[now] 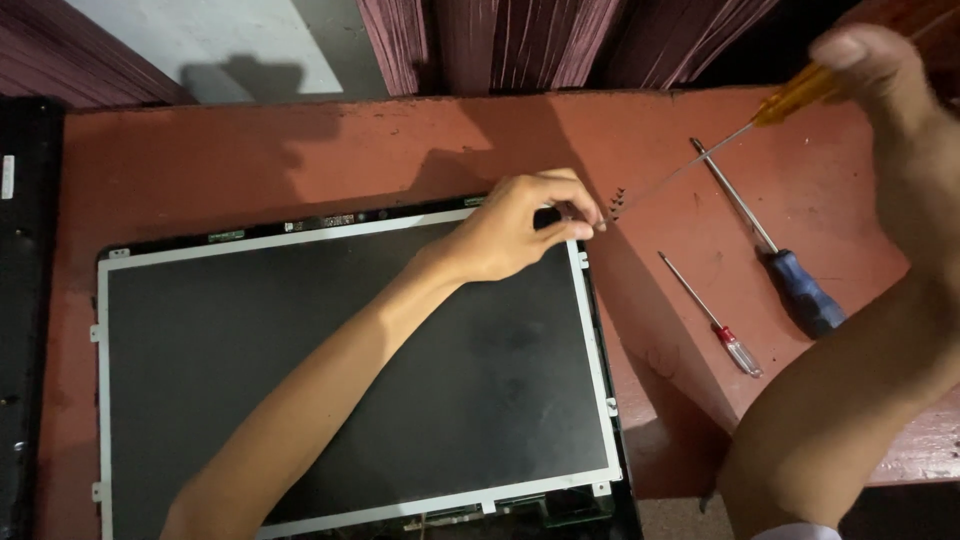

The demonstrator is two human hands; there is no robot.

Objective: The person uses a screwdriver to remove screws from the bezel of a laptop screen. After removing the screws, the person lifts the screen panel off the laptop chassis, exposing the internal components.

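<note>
— Red-brown paint was seen over the whole surface [300, 150], and a bare display panel [350, 370] with a pale metal frame was laid flat on it, toward the near left. What was being touched?

— The panel's far right corner was reached by the left hand [515, 225]. Its fingers [575, 222] were pressed together in a pinch at that corner; something very small may have been gripped there, but it could not be made out.

— And the other hand?

— The right hand [890, 110] was raised at the upper right, closed around the amber handle of a screwdriver [795, 95]. The thin shaft was slanted down and left, its tip brought just beside the pinching fingers. A few tiny dark screws [617, 200] were left close to that tip.

— Anything else on the surface?

— Two more tools were laid to the right of the panel: a blue-handled screwdriver [805, 292] and, nearer the panel, a small red-handled screwdriver [738, 350]. A black cover [25, 300] was set along the left edge.
</note>
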